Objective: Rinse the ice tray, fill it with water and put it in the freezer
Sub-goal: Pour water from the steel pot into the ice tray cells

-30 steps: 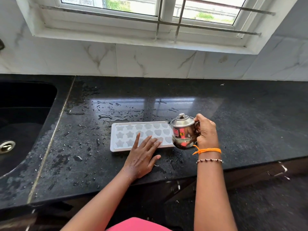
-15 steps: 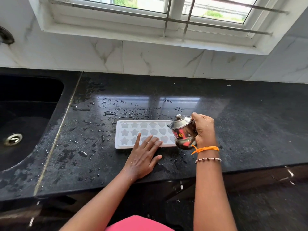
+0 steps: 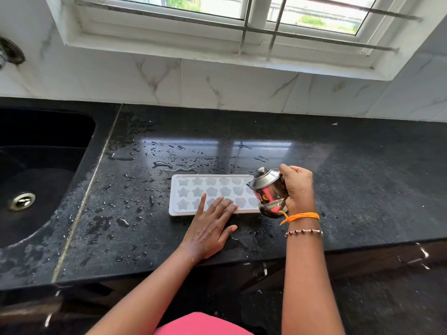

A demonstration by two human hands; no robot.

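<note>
A white ice tray (image 3: 193,192) with star and heart shaped cells lies flat on the wet black counter (image 3: 350,184). My left hand (image 3: 210,226) lies flat with straight fingers, its fingertips resting on the tray's near edge. My right hand (image 3: 298,187) grips a small steel lidded pot (image 3: 268,192) and holds it tilted to the left over the tray's right end. The pot covers the tray's right corner. I cannot tell whether water is flowing.
A black sink (image 3: 36,180) with a metal drain (image 3: 21,201) sits at the left. Water drops are scattered over the counter around the tray. A marble-tiled wall (image 3: 217,85) and a barred window (image 3: 254,20) stand behind. The counter's front edge runs just below my left wrist.
My right hand has tipped the steel pot further to the left over the tray's right end. My left hand stays on the tray's near edge.
</note>
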